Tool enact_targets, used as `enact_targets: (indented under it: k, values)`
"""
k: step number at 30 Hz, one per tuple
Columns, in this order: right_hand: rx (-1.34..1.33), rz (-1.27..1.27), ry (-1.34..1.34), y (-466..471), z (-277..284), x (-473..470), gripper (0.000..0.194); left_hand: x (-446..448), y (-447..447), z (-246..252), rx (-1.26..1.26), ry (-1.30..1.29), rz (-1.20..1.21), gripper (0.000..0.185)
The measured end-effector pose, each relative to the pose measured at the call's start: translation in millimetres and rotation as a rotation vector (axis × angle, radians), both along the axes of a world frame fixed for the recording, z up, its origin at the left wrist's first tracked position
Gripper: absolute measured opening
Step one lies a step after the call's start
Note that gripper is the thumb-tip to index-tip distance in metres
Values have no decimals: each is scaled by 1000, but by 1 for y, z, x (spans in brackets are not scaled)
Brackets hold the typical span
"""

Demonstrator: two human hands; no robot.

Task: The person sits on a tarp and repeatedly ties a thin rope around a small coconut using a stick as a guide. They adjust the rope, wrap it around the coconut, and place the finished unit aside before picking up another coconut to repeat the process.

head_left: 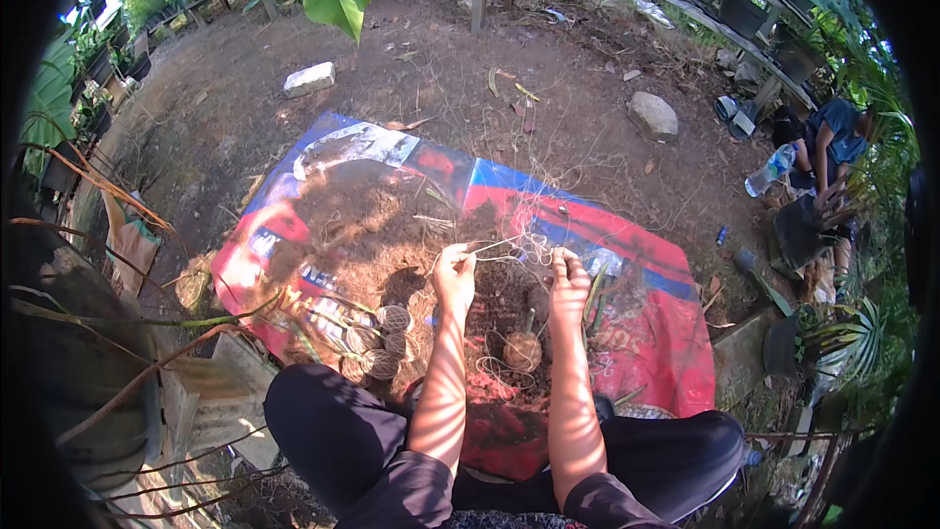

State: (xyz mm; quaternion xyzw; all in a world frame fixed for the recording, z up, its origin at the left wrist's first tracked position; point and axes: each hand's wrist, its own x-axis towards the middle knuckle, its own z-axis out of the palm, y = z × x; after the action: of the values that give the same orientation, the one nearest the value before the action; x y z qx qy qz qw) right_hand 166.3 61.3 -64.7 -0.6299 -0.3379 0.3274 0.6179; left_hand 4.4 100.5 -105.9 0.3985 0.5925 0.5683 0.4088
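Note:
Between my two hands stretches a loose tangle of thin pale string (534, 244), held up over a soil-covered printed banner (661, 338). My left hand (454, 281) pinches one part of it between thumb and fingers. The fingertips of my right hand (569, 281) grip the string on the other side. Below and between my forearms sits a round soil ball (522, 351) with a short green stem on top and loops of string around it. Several string-wrapped balls (380, 363) with green stems lie in a group left of my left forearm.
A pile of loose soil (352, 213) spreads over the banner. Beyond it lie a pale block (309, 79) and a stone (653, 116). At far right another person (837, 136) sits by a plastic bottle (771, 170). Bare branches (158, 364) reach in from the left.

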Motion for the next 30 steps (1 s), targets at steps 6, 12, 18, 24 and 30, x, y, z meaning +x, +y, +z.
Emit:
enact_targets:
  k: [6, 12, 18, 24, 30]
  values:
    - [-22, 60, 12, -5, 6, 5, 23, -6, 1, 21, -24, -179, -197, 18]
    - [-33, 4, 179, -5, 7, 14, 17, -15, -6, 75, -71, -696, -404, 17]
    - [72, 54, 454, -3, -7, 24, 17, -30, -18, 127, -94, -634, -549, 25]
    - [98, 81, 423, -5, -14, 26, 22, -32, -28, 154, 22, -668, -645, 37]
    - [224, 101, 686, -12, -13, 30, 25, -36, -38, 181, 123, -669, -626, 35]
